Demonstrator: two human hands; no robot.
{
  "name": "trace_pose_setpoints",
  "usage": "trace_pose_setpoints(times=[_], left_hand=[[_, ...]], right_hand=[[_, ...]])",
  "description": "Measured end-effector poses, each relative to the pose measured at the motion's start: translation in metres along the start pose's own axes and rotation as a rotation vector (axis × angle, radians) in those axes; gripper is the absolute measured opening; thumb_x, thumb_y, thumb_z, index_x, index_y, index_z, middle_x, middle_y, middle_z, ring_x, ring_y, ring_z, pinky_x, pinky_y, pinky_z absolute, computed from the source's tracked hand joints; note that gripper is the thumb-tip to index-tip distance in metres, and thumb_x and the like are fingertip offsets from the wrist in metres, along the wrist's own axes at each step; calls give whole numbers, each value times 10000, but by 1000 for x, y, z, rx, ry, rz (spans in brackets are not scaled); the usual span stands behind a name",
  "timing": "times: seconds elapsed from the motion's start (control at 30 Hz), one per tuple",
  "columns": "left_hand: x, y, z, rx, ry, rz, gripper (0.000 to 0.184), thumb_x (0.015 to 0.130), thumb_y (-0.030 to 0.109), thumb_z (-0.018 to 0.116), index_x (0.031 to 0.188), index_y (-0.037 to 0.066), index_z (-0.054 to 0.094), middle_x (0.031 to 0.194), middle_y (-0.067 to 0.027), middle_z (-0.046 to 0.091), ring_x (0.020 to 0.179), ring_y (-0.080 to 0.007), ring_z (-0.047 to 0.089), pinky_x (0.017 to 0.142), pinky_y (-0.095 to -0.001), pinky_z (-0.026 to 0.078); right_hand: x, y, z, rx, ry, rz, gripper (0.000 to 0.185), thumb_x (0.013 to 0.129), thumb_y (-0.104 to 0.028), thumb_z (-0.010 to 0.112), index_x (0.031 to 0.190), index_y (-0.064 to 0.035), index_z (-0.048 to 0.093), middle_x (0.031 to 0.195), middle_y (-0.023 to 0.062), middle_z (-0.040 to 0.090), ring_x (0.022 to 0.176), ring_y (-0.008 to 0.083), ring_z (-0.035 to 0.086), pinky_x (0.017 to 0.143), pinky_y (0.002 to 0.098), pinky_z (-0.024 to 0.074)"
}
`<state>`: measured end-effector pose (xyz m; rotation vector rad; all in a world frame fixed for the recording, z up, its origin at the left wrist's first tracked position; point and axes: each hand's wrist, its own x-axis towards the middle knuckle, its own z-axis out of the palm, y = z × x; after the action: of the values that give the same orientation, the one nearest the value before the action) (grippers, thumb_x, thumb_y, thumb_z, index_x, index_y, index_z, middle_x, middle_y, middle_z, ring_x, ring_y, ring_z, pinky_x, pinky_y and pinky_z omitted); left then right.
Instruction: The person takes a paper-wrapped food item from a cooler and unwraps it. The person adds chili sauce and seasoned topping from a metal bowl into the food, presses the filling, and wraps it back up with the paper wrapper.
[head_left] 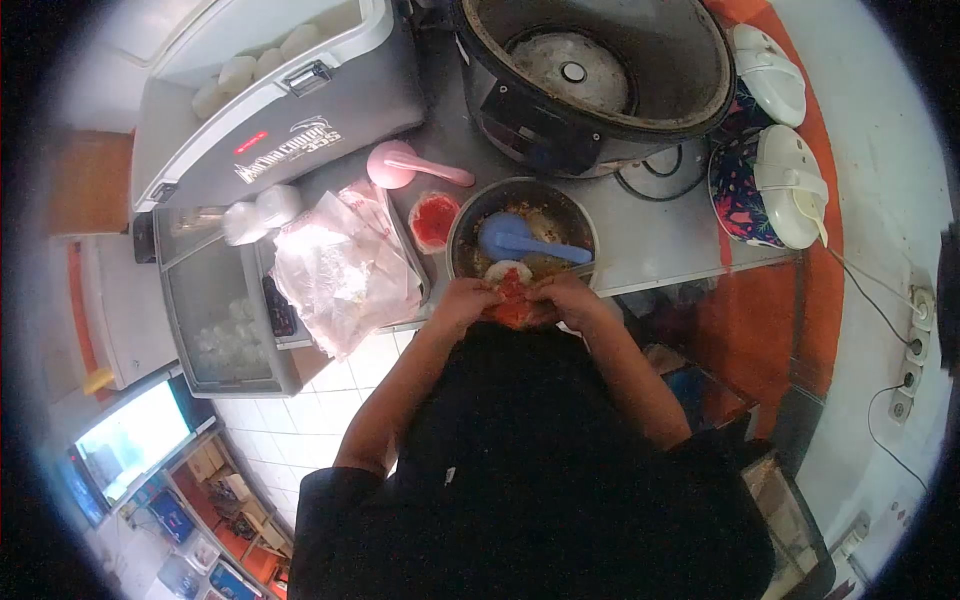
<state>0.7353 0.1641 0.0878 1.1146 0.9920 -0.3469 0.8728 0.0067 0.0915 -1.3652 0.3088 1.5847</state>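
Observation:
My left hand (pixel 468 303) and my right hand (pixel 563 298) meet at the near rim of a dark metal pan (pixel 461 222). Between them is a small bag-like piece with red contents (pixel 513 288), and the fingers of both hands are pinched on its sides. A round whitish piece (pixel 510 268) shows just beyond the red part; its kind is unclear. A blue rice paddle (pixel 515 238) lies in the pan, its handle toward the right. Left of the pan stands a small tub of red paste (pixel 433 220).
A pink ladle (pixel 400 165) and a stack of plastic bags (pixel 345 265) lie left of the pan. Behind are a grey cooler box (pixel 290 130) and a large open pot (pixel 590 150). Patterned lidded containers (pixel 750 205) stand right, near cords and wall sockets (pixel 915 345).

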Motion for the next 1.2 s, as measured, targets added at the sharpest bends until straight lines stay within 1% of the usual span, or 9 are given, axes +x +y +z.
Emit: trace_pose_setpoints(times=[0.2,0.33,0.43,0.63,0.7,0.93,1.0,1.13,1.2], left_hand=[[13,-12,-3,107,-128,102,247,741,106,746,904,-69,682,803,-110,673,694,-184,634,607,-307,518],[8,-6,0,78,-114,80,244,750,119,749,884,-73,684,800,-106,675,696,-173,623,620,-300,501],[8,-6,2,-36,-44,-38,253,755,138,752,866,-80,688,778,-100,672,688,-155,602,616,-291,477],[7,-2,5,89,-43,22,260,783,198,722,915,-25,710,820,-94,689,694,-134,617,632,-264,495],[12,-8,6,280,37,91,257,781,208,715,895,-22,719,805,-98,691,698,-137,614,637,-280,493],[11,-10,8,261,107,272,285,779,240,701,885,-25,717,778,-121,694,703,-162,631,645,-308,494],[4,-1,8,429,142,337,301,774,268,699,876,-14,718,784,-152,694,706,-172,647,651,-317,496],[7,-2,7,515,218,359,314,771,291,698,854,-11,717,784,-171,688,710,-176,655,655,-325,501],[5,2,7,543,230,409,337,736,299,739,838,-22,712,757,-177,685,689,-253,674,651,-363,511]], right_hand=[[11,-1,-5,-330,-120,-22,249,827,-155,673,951,60,646,852,155,675,634,230,670,573,310,588],[21,4,-14,-214,-175,10,264,833,-167,667,955,65,643,832,149,668,634,232,668,572,304,589],[19,2,-10,-95,-121,12,246,830,-159,664,951,55,648,811,142,664,631,233,667,560,318,591],[2,-15,9,-362,-28,10,255,815,-156,677,988,28,641,833,129,660,639,218,662,540,354,592],[5,-12,9,-317,22,-54,255,797,-173,701,961,16,655,828,127,660,645,202,655,536,332,584],[17,3,10,-255,168,-89,232,810,-225,682,836,5,689,816,108,671,626,167,624,518,304,503],[16,-1,9,-724,135,-162,259,834,-232,650,852,22,692,803,88,668,649,148,607,564,314,478],[11,2,11,-653,152,-184,280,839,-237,646,892,34,689,789,75,662,695,126,598,619,295,471],[24,12,0,-713,199,-277,302,851,-258,650,916,34,690,781,56,657,733,113,595,644,278,464]])
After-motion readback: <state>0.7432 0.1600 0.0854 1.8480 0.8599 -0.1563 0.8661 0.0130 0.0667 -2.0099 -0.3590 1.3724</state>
